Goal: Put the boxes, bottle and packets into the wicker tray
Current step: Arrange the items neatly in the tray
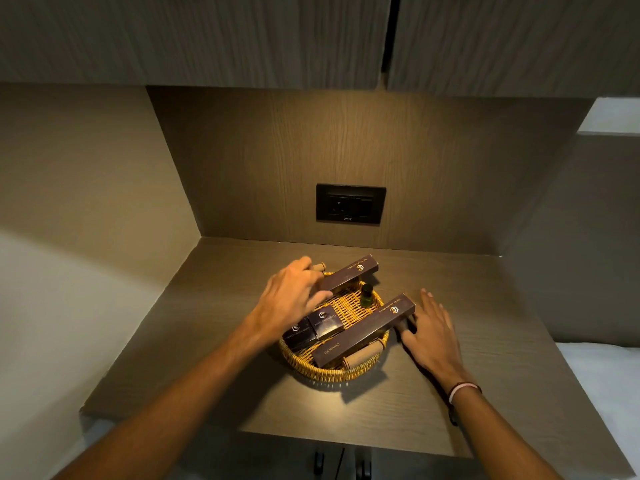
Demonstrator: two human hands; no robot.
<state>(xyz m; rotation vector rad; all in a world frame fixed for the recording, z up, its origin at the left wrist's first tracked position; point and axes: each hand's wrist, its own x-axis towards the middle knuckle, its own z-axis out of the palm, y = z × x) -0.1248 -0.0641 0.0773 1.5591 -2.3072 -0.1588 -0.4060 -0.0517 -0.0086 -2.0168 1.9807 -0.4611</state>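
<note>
A round wicker tray (349, 304) with wooden handles sits in the middle of the brown shelf. Two long dark boxes lie across its rim: the far long box (349, 273) and the near long box (363, 330), marked "Dental Kit". Two small dark boxes (313, 327) rest inside at the left, and a small green bottle (366, 295) stands inside near the far right. My left hand (289, 297) hovers over the tray's left side, fingers apart, touching the far long box's end. My right hand (427, 332) lies flat beside the tray, fingertips against the near long box's right end. No packets are visible.
A black wall socket (350, 203) is set in the back panel above the shelf (485, 341). Cupboard doors hang overhead. Side walls close the niche left and right. White bedding (609, 375) shows at the right edge.
</note>
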